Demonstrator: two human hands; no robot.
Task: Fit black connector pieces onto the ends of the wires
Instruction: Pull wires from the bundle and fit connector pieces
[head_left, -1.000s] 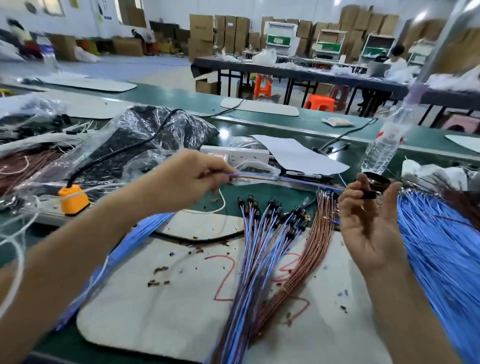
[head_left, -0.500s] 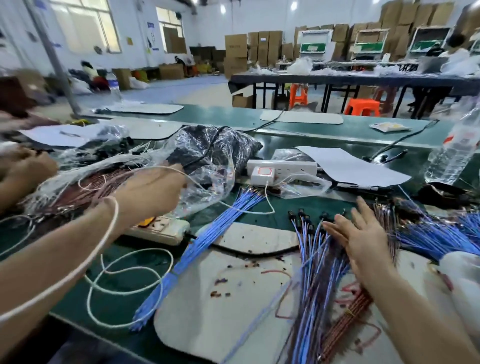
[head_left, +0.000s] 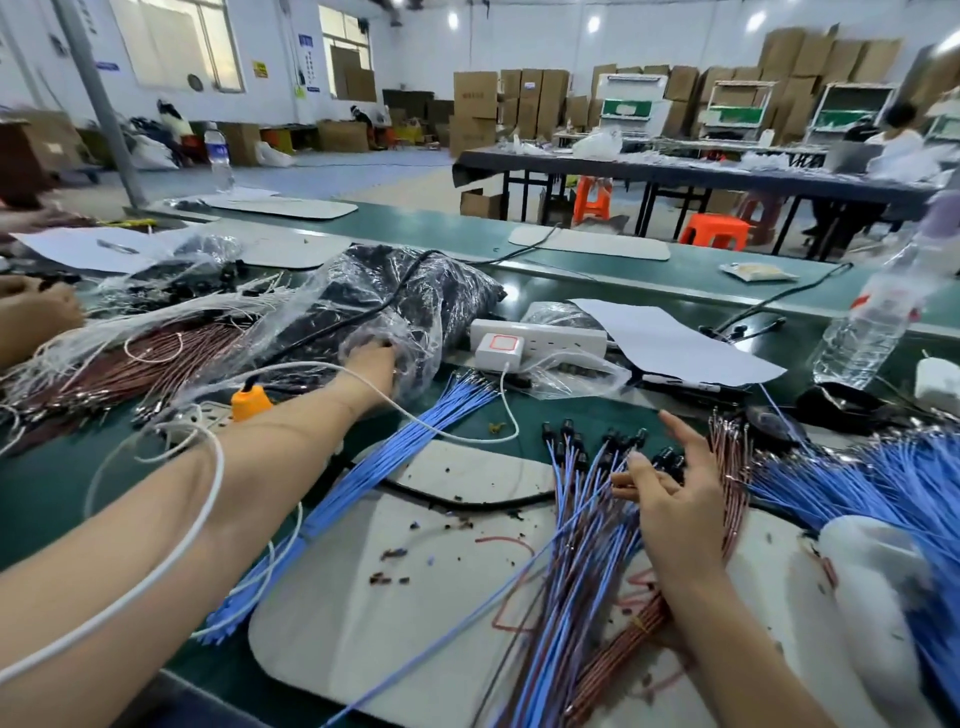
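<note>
Nearby, power strip (head_left: 540, 332), water bottle (head_left: 866, 325), bag (head_left: 415, 291) around left hand (head_left: 370, 365)

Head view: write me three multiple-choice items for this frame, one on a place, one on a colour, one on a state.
1. Where does the left hand reach? A) the water bottle B) into the clear plastic bag C) the paper sheet
2. What colour is the plug beside the left forearm? A) orange B) green C) pink
3. How is the right hand? A) a fist B) gripping a bottle C) fingers spread over the wires
1 B, its fingers vanish under the plastic; 2 A, it is plainly orange; 3 C, straight fingers touch the bundle, holding nothing.
</note>
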